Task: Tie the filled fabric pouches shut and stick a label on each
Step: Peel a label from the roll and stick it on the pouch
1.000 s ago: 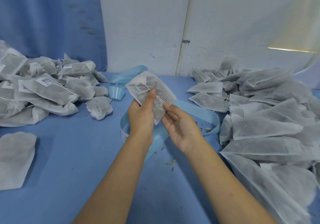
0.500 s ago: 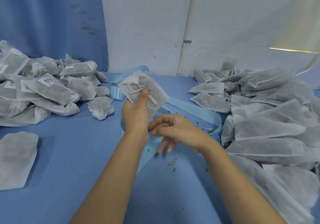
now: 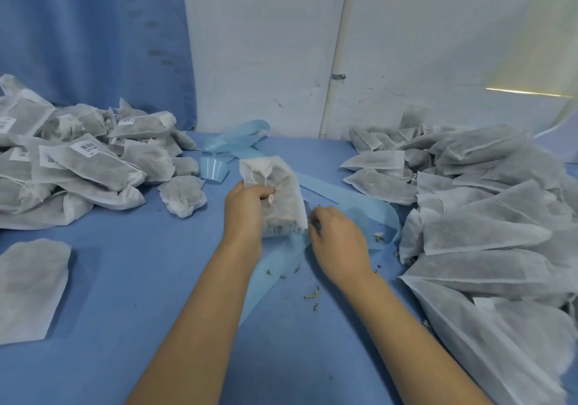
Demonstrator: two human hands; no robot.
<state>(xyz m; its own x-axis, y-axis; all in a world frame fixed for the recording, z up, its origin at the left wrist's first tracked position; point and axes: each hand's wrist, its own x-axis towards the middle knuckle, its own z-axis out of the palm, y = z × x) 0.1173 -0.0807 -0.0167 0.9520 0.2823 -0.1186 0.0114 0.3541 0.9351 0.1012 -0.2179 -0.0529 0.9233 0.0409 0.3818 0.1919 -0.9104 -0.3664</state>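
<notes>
The table (image 3: 125,310) fills the lower frame. The left heap of pouches (image 3: 78,170) occupies the left centre; 1 flat pouch (image 3: 31,289) lies apart at the lower left edge, and 1 small pouch (image 3: 183,196) lies just right of that heap. The right heap of pouches (image 3: 484,217) fills the right side. Between the heaps, a liner strip (image 3: 344,198) loops across the table. At centre, the left hand (image 3: 247,213) holds 1 pouch (image 3: 275,195) over the strip, with the right hand (image 3: 337,242) just right of it. Crumbs (image 3: 312,295) lie below the hands. The wall (image 3: 266,44) stands behind the table.
</notes>
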